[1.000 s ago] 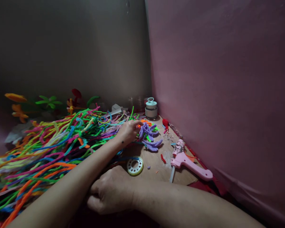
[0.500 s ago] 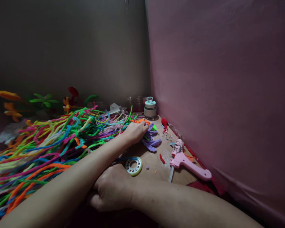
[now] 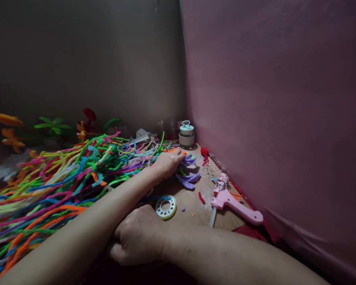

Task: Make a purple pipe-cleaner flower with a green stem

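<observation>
My left hand (image 3: 168,163) reaches across from the lower left, its fingers bent down among fuzzy pipe cleaners. Right beside its fingertips lie purple pipe-cleaner petals (image 3: 188,180), with orange pipe cleaners (image 3: 172,150) just behind the hand. What the fingers grip is hidden beneath them. Under my left forearm, my right hand (image 3: 139,235) is curled into a fist; anything inside it cannot be seen. A white ring-shaped spool with a yellow edge (image 3: 172,211) lies close to the right knuckles.
A large heap of colourful pipe cleaners (image 3: 56,186) covers the left side. At right lie a pink glue gun (image 3: 235,206) with a clear stick, a red scrap (image 3: 201,197) and a red bundle (image 3: 205,154). A lidded jar (image 3: 186,136) stands before the pink wall (image 3: 269,99). Pipe-cleaner flowers (image 3: 53,124) stand behind.
The whole view has shifted very slightly, so things sit a little further left. Both hands keep nearly the same pose and place.
</observation>
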Motion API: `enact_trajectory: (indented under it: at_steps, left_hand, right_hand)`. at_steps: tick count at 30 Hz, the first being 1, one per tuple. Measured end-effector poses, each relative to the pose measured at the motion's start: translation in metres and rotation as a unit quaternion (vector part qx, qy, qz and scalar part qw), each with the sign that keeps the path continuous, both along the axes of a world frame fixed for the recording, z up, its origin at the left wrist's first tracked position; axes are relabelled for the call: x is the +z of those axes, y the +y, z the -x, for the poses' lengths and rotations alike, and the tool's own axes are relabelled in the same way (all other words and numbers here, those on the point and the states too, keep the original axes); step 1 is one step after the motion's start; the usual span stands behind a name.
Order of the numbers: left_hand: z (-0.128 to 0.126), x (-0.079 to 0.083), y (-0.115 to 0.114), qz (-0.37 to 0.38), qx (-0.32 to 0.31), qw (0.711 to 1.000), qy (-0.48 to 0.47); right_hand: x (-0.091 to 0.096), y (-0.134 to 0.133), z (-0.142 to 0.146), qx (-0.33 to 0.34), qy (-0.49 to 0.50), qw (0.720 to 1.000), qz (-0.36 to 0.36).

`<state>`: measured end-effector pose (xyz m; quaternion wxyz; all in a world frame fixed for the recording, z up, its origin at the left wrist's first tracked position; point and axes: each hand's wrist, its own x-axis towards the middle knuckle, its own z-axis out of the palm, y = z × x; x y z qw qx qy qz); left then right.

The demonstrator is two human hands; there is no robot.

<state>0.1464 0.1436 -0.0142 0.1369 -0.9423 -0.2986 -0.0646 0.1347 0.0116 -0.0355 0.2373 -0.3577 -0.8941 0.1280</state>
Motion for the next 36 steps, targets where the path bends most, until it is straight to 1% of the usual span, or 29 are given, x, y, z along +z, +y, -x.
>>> enact_trajectory:
  at_steps: [6,11,14,19,22,25,27,30,33,36]
  left_hand:
    - [0.003,0.002,0.009,0.059,0.008,0.993,-0.101]
    - [0.001,0.007,0.011,0.142,0.012,0.968,-0.205]
    - [0.002,0.010,0.014,0.202,0.025,0.941,-0.271]
    - [0.002,0.016,0.014,0.302,0.078,0.876,-0.369]
    - [0.001,0.020,0.011,0.349,0.111,0.839,-0.403]
    - [0.001,0.024,0.007,0.375,0.134,0.817,-0.417]
    - [0.002,0.027,0.005,0.383,0.146,0.813,-0.415]
    - [0.003,0.026,0.001,0.384,0.167,0.820,-0.390]
    - [0.004,0.018,0.002,0.380,0.194,0.835,-0.349]
    - [0.004,0.007,0.007,0.360,0.222,0.849,-0.317]
  right_hand:
    - [-0.001,0.000,0.000,-0.003,0.000,1.000,-0.001]
    - [-0.002,0.000,0.002,-0.007,0.000,1.000,-0.004]
    - [0.000,-0.001,0.001,-0.006,-0.005,1.000,0.008]
    - [0.003,-0.003,0.000,-0.003,-0.009,1.000,0.021]
    - [0.003,-0.003,0.000,-0.007,-0.006,1.000,0.015]
    - [0.003,-0.003,0.000,0.001,-0.002,1.000,0.013]
    - [0.003,-0.002,0.000,0.005,-0.004,1.000,0.014]
    - [0.004,-0.003,0.000,0.007,-0.014,1.000,0.013]
    - [0.004,-0.003,0.000,0.015,-0.018,1.000,0.010]
    - [0.002,-0.002,0.000,0.016,-0.009,1.000,0.001]
